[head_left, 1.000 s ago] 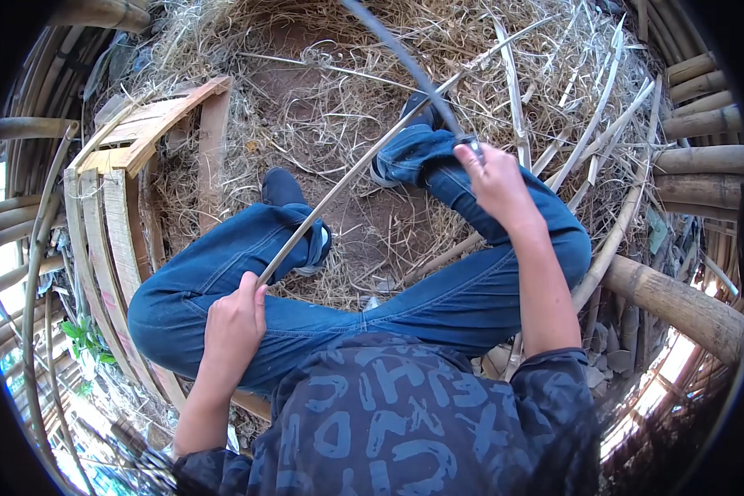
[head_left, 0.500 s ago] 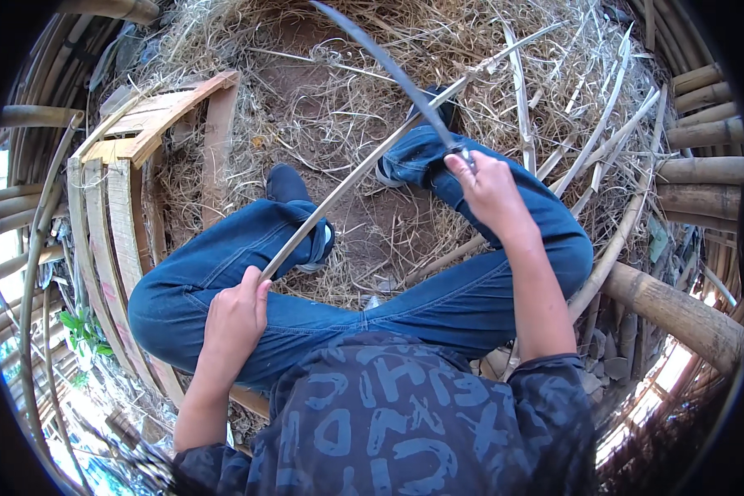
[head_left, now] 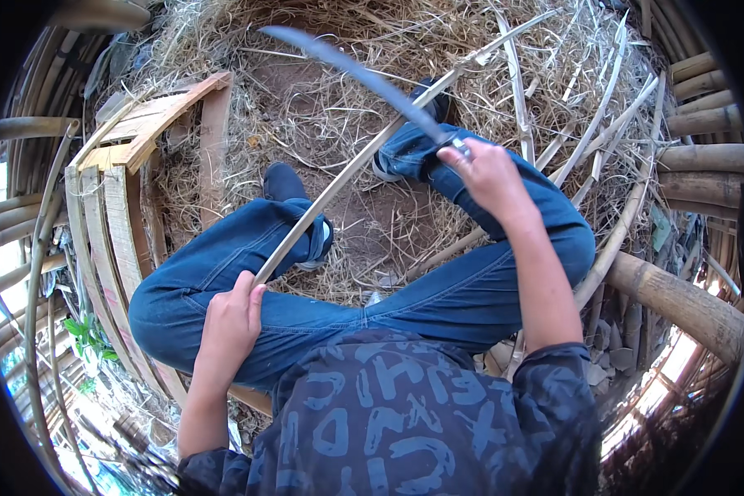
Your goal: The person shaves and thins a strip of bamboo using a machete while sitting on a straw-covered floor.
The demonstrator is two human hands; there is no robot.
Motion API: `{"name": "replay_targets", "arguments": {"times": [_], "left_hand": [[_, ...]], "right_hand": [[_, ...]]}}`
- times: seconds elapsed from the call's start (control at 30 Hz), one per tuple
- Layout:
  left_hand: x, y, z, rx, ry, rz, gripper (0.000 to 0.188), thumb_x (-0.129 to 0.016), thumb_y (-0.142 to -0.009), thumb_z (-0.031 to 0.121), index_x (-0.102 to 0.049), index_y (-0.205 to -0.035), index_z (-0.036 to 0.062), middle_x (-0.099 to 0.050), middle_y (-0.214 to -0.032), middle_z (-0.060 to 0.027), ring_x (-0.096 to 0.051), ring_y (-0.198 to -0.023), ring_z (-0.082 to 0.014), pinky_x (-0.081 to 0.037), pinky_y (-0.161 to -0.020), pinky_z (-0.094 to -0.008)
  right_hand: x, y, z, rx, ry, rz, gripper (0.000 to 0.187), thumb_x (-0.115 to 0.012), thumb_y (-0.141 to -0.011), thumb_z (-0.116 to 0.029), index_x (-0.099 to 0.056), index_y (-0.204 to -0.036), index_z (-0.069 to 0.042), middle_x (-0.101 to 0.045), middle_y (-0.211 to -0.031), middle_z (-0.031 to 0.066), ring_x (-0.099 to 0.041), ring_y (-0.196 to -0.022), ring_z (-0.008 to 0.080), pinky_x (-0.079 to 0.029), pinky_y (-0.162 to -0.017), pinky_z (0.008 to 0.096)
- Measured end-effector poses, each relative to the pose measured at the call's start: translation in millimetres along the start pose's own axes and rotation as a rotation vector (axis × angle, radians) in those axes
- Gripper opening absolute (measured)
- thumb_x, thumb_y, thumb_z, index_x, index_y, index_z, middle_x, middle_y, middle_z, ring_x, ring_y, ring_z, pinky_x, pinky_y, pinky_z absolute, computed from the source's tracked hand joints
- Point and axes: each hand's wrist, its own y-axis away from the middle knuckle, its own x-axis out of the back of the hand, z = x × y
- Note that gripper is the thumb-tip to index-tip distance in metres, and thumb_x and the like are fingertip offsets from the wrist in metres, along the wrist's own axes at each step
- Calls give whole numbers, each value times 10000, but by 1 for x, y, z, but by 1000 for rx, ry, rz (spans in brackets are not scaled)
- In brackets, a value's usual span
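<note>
My left hand (head_left: pixel 231 324), resting by my left thigh, is closed around the near end of a long bamboo strip (head_left: pixel 339 183). The strip slants away to the far right, and its far part looks rough and splintered. In my right hand (head_left: pixel 489 179), above my right knee, is the handle of a machete (head_left: pixel 364 76). Its long, slightly curved blade points to the far left and crosses over the strip near my right foot. From this view I cannot tell whether the blade touches the strip.
A wooden slatted crate (head_left: pixel 107 219) stands to my left. Shavings (head_left: pixel 339 107) cover much of the ground ahead. Several split bamboo strips (head_left: pixel 608 107) lie at the right, near a thick bamboo pole (head_left: pixel 678 306) and bamboo walls (head_left: pixel 707 169).
The machete has swung so its tip is further left and lower, with the blade lying more across the strip. My left hand keeps its hold on the strip, almost unmoved.
</note>
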Motion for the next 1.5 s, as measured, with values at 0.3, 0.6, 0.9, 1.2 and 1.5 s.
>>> {"name": "replay_targets", "arguments": {"times": [0.3,0.6,0.9,1.2,1.5], "left_hand": [[3,-5,5,-3,38,-23,171,-511,-1007,154,-497,-911,13,-556,-664,-260,-572,-667,-475,-394,-587,-549],[11,-8,5,29,91,-86,185,-508,-1007,154,-501,-898,5,-540,-677,-255,-545,-673,-477,-376,-605,-543],[11,-11,4,5,95,-71,198,-505,-1010,167,-517,-900,2,-559,-708,-241,-530,-683,-464,-384,-633,-519],[17,-15,10,40,137,-65,225,-505,-1013,180,-540,-886,-1,-564,-709,-229,-528,-673,-448,-409,-642,-493],[22,-13,5,19,121,-109,234,-515,-1002,165,-564,-858,-13,-598,-701,-183,-574,-647,-384,-432,-625,-453]], "right_hand": [[2,-3,4,47,102,2,531,-575,-949,-516,-634,-851,3,-659,-749,255,-661,-796,441,-500,-689,526],[12,-8,7,37,157,0,542,-565,-946,-537,-663,-899,-7,-670,-754,250,-666,-768,450,-514,-689,526],[23,-7,6,30,160,-22,536,-572,-947,-520,-640,-861,5,-663,-759,251,-652,-774,452,-508,-715,520],[36,-21,30,10,223,50,555,-569,-942,-544,-634,-858,0,-665,-746,249,-666,-762,443,-518,-704,516],[52,-16,38,-44,217,-14,573,-588,-918,-570,-658,-866,-4,-671,-757,235,-672,-779,428,-510,-689,507]]}}
